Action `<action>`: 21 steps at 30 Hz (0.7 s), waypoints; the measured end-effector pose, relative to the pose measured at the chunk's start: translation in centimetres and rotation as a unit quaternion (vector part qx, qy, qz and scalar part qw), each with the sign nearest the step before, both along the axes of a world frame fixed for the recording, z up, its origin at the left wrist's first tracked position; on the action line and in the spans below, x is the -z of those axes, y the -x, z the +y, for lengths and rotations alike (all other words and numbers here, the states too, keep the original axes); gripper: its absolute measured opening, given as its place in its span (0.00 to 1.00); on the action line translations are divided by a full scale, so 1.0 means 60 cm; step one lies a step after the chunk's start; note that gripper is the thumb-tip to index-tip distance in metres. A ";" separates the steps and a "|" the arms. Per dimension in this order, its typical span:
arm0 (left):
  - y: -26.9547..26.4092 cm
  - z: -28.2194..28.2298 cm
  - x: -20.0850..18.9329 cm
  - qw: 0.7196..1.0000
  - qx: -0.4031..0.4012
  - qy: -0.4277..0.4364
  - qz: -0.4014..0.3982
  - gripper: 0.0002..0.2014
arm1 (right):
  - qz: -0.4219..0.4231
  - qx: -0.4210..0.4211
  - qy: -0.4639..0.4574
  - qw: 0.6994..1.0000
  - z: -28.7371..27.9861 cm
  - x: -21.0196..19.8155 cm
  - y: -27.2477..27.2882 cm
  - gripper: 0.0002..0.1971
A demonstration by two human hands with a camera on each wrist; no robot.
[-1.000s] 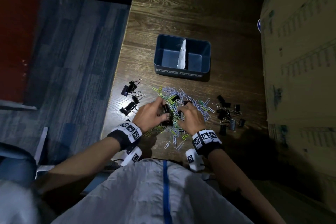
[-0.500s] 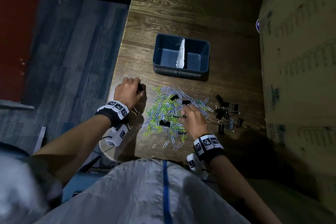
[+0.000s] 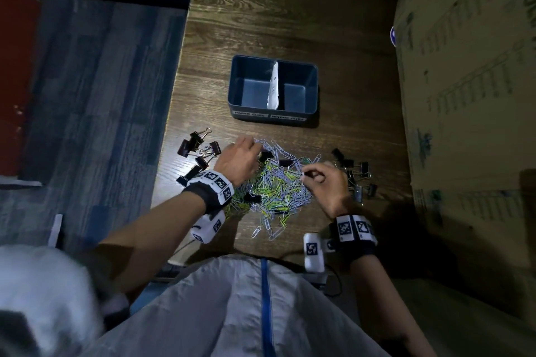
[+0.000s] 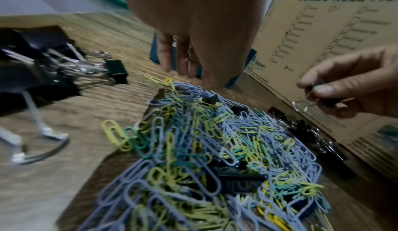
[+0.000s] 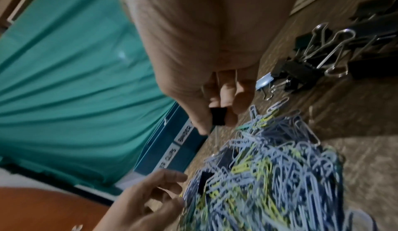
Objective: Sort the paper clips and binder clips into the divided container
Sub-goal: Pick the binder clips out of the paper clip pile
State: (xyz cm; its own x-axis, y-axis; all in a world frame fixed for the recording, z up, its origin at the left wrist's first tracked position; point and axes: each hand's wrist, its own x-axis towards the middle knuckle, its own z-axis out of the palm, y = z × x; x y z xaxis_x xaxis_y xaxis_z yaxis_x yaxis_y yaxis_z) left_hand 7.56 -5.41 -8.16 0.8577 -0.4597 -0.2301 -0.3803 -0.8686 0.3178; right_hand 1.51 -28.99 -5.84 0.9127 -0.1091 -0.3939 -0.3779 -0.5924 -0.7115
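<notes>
left hand [image 4: 193, 30] hangs open above the paper clips [image 4: 215, 149]

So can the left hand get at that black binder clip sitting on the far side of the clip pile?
Probably yes. The left hand hovers right at the black binder clip on the paper clip pile, fingers pointing down and holding nothing, with nothing between. The right hand is off to the side, pinching another clip.

Left hand [image 3: 240, 161]: centre of the head view, palm down, forearm entering from the lower left, fingers [image 4: 183, 61] extended downward and relaxed, holding nothing visible. Right hand [image 3: 324, 182]: right of centre, forearm entering from the lower right, thumb and fingers [image 5: 224, 96] curled in a pinch. Both wrists carry marker-printed bands.
</notes>
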 end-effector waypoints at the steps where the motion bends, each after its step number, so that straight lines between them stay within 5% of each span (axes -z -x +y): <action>1: 0.000 -0.012 0.002 1.000 0.020 0.006 0.008 0.23 | -0.012 0.031 0.013 0.999 -0.013 -0.004 -0.004 0.09; 6: -0.004 -0.037 0.014 0.997 0.058 -0.033 0.035 0.27 | -0.064 0.157 0.111 0.979 -0.103 -0.004 -0.014 0.07; 13: -0.014 -0.039 0.014 0.999 0.019 0.002 0.051 0.23 | 0.008 0.173 0.187 0.967 -0.158 0.024 -0.035 0.08; 16: -0.012 -0.034 0.020 0.998 -0.006 0.025 0.056 0.23 | -0.031 0.135 0.250 0.958 -0.129 0.023 -0.043 0.09; 21: -0.002 -0.029 0.023 0.996 -0.027 0.068 0.044 0.18 | -0.061 -0.077 0.166 0.981 -0.011 0.031 -0.055 0.08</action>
State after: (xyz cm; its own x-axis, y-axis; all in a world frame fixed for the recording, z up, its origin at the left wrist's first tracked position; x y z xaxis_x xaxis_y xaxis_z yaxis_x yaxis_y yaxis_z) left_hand 7.66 -7.14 -9.55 0.8608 -0.4462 -0.2447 -0.3001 -0.8334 0.4640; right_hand 4.83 -29.68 -7.70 0.9665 -0.0708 -0.2466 -0.1902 -0.8427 -0.5037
